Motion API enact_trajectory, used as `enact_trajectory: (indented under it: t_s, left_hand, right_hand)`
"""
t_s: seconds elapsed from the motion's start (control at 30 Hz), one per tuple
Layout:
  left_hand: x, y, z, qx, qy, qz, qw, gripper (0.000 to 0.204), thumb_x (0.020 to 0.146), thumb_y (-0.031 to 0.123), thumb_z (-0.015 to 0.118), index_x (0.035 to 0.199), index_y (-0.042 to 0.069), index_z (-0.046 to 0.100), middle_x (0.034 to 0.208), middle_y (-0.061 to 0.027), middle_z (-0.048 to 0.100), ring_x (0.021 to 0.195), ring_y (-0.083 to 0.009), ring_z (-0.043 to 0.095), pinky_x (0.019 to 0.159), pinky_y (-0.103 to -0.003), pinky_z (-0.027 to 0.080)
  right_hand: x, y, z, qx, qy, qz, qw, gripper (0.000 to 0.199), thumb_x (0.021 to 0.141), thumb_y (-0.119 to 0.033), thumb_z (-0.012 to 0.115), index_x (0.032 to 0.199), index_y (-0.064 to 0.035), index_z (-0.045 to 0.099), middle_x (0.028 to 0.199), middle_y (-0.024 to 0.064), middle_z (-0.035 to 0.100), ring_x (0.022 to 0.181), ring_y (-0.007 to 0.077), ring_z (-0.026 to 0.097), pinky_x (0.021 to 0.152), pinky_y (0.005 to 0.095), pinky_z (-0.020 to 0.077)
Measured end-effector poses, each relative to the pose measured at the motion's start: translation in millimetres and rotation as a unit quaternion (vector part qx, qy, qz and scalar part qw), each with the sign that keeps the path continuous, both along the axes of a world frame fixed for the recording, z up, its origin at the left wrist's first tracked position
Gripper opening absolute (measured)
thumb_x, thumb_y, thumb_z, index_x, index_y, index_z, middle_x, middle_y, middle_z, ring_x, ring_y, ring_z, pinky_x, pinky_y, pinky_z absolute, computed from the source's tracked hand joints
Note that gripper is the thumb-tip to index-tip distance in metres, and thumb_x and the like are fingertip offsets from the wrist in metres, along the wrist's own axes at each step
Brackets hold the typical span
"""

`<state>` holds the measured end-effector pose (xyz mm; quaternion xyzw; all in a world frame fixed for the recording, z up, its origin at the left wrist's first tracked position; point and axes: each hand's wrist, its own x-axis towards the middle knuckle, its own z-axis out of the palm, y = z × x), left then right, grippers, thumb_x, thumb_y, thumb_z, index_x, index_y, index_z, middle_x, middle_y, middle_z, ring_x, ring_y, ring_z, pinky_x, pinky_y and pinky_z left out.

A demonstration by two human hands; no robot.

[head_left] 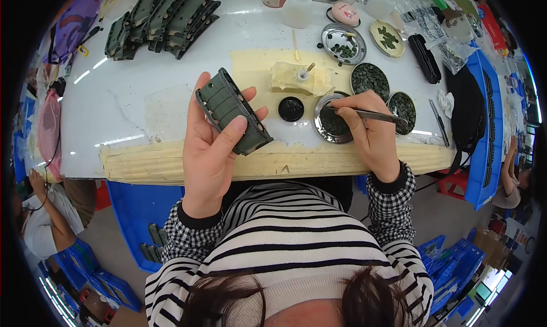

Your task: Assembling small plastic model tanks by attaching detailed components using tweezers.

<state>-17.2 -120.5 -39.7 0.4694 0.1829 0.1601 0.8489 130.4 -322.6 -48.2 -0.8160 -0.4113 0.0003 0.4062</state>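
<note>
My left hand (212, 144) holds a dark green ribbed plastic panel (232, 111) tilted above the front of the white table (131, 107), thumb across its lower face. My right hand (367, 127) grips metal tweezers (373, 115) whose tips point left into a round metal dish (330, 122) of small dark green parts. A small black round lid (291, 109) lies between the two hands.
Several more green panels (165, 19) are stacked at the back left. Other round dishes of small green pieces (370, 79) sit behind the right hand, along with a glue pot on a pad (299, 76), a white bottle (298, 9) and black bags (467, 110). Another person sits at lower left (45, 213).
</note>
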Motion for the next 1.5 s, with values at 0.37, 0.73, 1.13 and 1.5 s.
enact_trajectory:
  t_s: [0.37, 0.73, 1.13, 1.5]
  left_hand:
    - [-1.0, -6.9, -7.0, 0.037, -0.013, -0.094, 0.995, 0.019, 0.1, 0.017, 0.045, 0.107, 0.001, 0.053, 0.132, -0.0179, 0.048, 0.108, -0.0273, 0.061, 0.088, -0.038, 0.054]
    - [-0.1, -14.6, -6.7, -0.208, -0.015, -0.191, 0.959, 0.024, 0.103, 0.025, 0.042, 0.098, 0.005, 0.053, 0.097, -0.0011, 0.055, 0.088, -0.0067, 0.055, 0.075, -0.021, 0.049]
    - [-9.2, -7.5, -9.3, -0.049, -0.006, -0.166, 0.985, 0.03, 0.103, 0.031, 0.039, 0.089, 0.008, 0.05, 0.1, -0.0004, 0.055, 0.077, -0.0021, 0.045, 0.065, -0.017, 0.04]
    - [-11.6, -9.7, -14.9, -0.02, 0.013, -0.131, 0.991, 0.027, 0.103, 0.032, 0.041, 0.092, 0.011, 0.053, 0.083, 0.0075, 0.05, 0.067, 0.0002, 0.037, 0.058, -0.015, 0.031]
  right_hand:
    - [-19.4, 6.9, 34.1, 0.112, -0.016, 0.115, 0.987, 0.018, 0.079, -0.006, 0.065, 0.095, -0.0007, 0.07, 0.082, 0.0082, 0.065, 0.073, 0.0233, 0.056, 0.067, 0.0321, 0.0447]
    - [-43.0, 40.0, 32.2, 0.125, -0.186, 0.201, 0.954, 0.035, 0.071, -0.028, 0.071, 0.096, -0.0031, 0.069, 0.09, 0.0089, 0.063, 0.08, 0.0242, 0.065, 0.069, 0.0341, 0.0561]
    - [-35.7, 42.1, 40.2, 0.138, 0.147, 0.201, 0.959, 0.016, 0.085, -0.005, 0.062, 0.099, 0.0005, 0.069, 0.092, 0.0099, 0.069, 0.087, 0.0256, 0.063, 0.088, 0.0372, 0.05]
    - [-41.1, 49.8, 42.7, 0.132, 0.127, 0.199, 0.963, 0.02, 0.082, -0.01, 0.067, 0.1, -0.0007, 0.069, 0.092, 0.0092, 0.069, 0.085, 0.0245, 0.063, 0.087, 0.0349, 0.0507]
